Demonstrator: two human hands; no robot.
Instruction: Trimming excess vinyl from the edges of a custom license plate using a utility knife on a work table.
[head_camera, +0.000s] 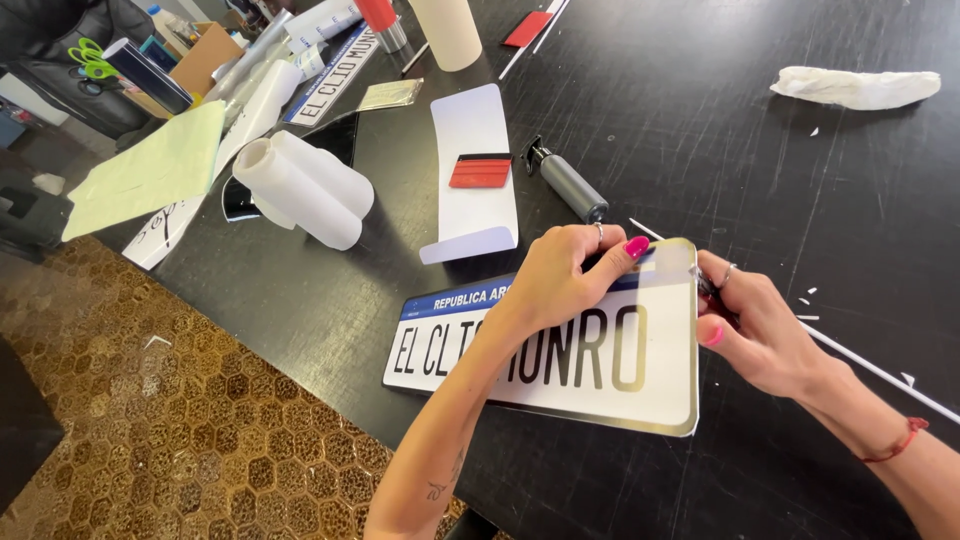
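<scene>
On the black table (760, 180), both hands (565, 280) press a white plate (560, 370).

one head-worn camera looks steeply down, close over the black table (760, 150) edge.

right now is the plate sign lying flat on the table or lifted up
Lying flat. The plate sign rests face up on the black table, left hand pressing its top edge and right hand at its top right corner.
</scene>
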